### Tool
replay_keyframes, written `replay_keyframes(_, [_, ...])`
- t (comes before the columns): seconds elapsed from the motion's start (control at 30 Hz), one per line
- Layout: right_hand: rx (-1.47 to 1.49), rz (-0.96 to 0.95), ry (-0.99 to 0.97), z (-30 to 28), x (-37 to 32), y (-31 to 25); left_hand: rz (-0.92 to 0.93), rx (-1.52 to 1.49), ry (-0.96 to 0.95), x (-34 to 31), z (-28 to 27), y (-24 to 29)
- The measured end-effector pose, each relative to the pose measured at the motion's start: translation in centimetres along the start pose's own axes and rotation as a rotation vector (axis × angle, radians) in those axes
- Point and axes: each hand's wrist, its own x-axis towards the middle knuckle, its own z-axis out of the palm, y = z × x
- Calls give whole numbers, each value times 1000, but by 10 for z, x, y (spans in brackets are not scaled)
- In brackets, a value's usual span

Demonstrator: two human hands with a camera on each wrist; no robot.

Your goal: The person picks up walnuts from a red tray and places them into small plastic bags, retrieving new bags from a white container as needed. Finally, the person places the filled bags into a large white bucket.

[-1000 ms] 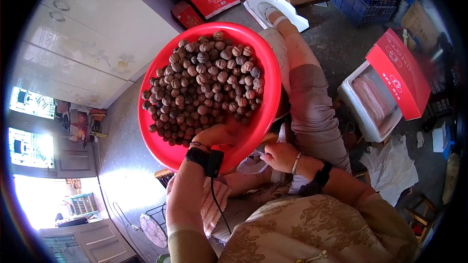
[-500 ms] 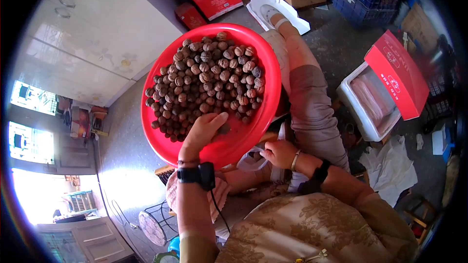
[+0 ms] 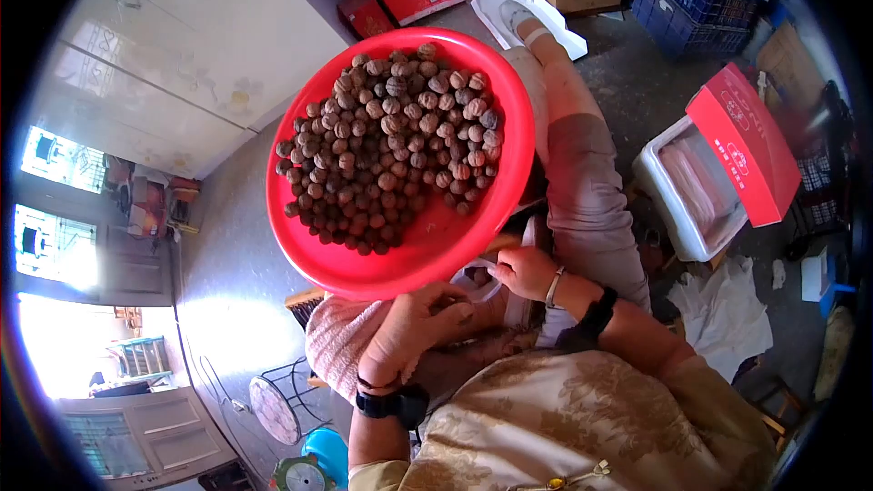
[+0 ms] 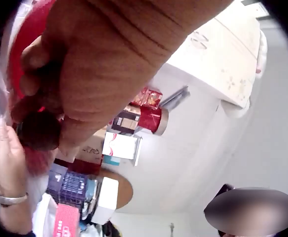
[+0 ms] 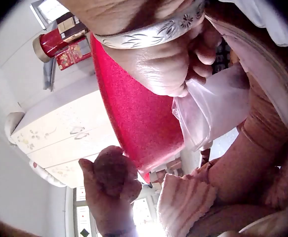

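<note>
The move is judged to turn on the gap between a single walnut (image 4: pixel 37 131) and the mouth of a clear plastic bag (image 5: pixel 213 111). The walnut is held by the left hand (image 3: pixel 423 320), just outside the near edge of the red basin (image 3: pixel 446 250); the bag hangs to the right of that hand, close under the basin's near right edge, with some dark, round pieces visible inside. No long axis can be told for the walnut, which looks roundish. The bag is touched by the right hand (image 3: pixel 527 273) and is well clear of the left, so a short sideways reach to the right seems called for.

The left forearm is raised from below towards the basin's near edge, with the fingers turned rightward. The fingers and thumb are curled round the walnut, with little gap left between them. The right forearm is laid in from the right, its hand pointed left; the fingers are folded and the bag's edge is pinched at their tips. How wide the mouth is spread cannot be told.

The other walnuts (image 3: pixel 391 145) are heaped towards the basin's far and left edges, and a bare strip is left along the near right edge.
</note>
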Motion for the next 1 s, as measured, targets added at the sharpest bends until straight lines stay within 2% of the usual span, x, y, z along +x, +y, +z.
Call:
replay_keyframes(0.03, [-1, 2, -3, -1, 0, -2, 119, 64, -4, 2, 5, -9])
replay_keyframes(0.1, [7, 91, -63, -5, 1, -6, 56, 116, -9, 8, 9, -19])
replay_keyframes(0.17, [-13, 92, -102, -8, 3, -7, 141, 364, 28, 18, 14, -36])
replay_keyframes(0.23, [-33, 94, -140, -8, 3, -4, 122, 363, 62, 27, 16, -50])
replay_keyframes(0.3, [-42, 16, -75, -5, 2, -1, 102, 364, 97, 34, 19, -61])
replay_keyframes(0.37, [-37, 16, -68, -5, 1, -2, 112, 192, 230, 36, 23, -71])
replay_keyframes(0.47, [-32, -22, -35, -2, 0, 4, 202, 267, 307, 40, 25, -86])
replay_keyframes(0.5, [-34, -63, -5, -3, 1, 3, 197, 265, 303, 41, 24, -91])
replay_keyframes(0.57, [-45, -13, -39, -5, 0, 0, 44, 118, 255, 43, 17, -100])
replay_keyframes(0.6, [-58, 30, -68, -6, 1, -3, 163, 156, 283, 40, 16, -91])
replay_keyframes(0.63, [-58, 34, -73, -6, 2, -3, 158, 153, 282, 39, 17, -91])
replay_keyframes(0.7, [-63, 73, -89, -5, 2, -2, -4, -137, 277, 38, 18, -91])
replay_keyframes(0.73, [-62, 75, -91, -5, 2, -2, -42, -132, 231, 36, 16, -89])
replay_keyframes(0.87, [-66, 55, -83, -6, 2, -4, -47, -95, 208, 36, 16, -107])
replay_keyframes(0.97, [-46, 58, -81, -8, 2, -6, 8, -153, 196, 36, 19, -103])
replay_keyframes(1.0, [-37, 56, -80, -8, 2, -6, 76, -77, 206, 37, 18, -104])
